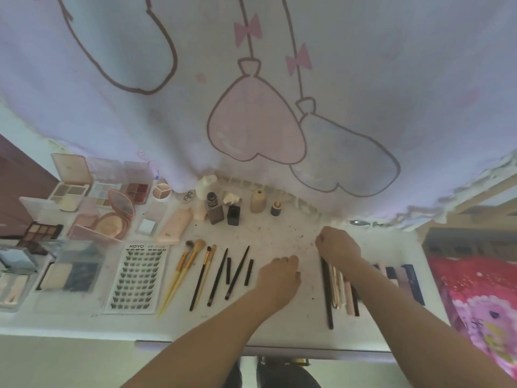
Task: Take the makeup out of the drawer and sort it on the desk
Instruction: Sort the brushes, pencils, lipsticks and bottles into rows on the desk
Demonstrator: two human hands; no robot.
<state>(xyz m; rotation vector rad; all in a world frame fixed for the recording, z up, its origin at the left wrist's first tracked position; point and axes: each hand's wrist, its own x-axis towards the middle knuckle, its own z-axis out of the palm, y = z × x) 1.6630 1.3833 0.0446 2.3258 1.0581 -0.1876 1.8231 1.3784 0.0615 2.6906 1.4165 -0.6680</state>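
Right hand (337,243) curled at the tip of a long thin black pencil (326,292) on the white surface (279,233) — grip unclear; left hand (278,275) loosely curled, holding nothing. Light, stiff, likely rolls — pinch mid-shaft.

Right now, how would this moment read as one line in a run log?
stage: sorting on desk | left hand: curled, resting on desk | right hand: curled above pencils | brushes: laid out

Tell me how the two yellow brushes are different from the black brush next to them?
The yellow-handled brushes have fluffy tan heads; the black brush has a small, narrow tip. The yellow handles taper to sharp points; the black handle stays even and dark. The yellow pair crosses and touches; the black brush lies alone. All lie flat on the desk, bristles pointing away.
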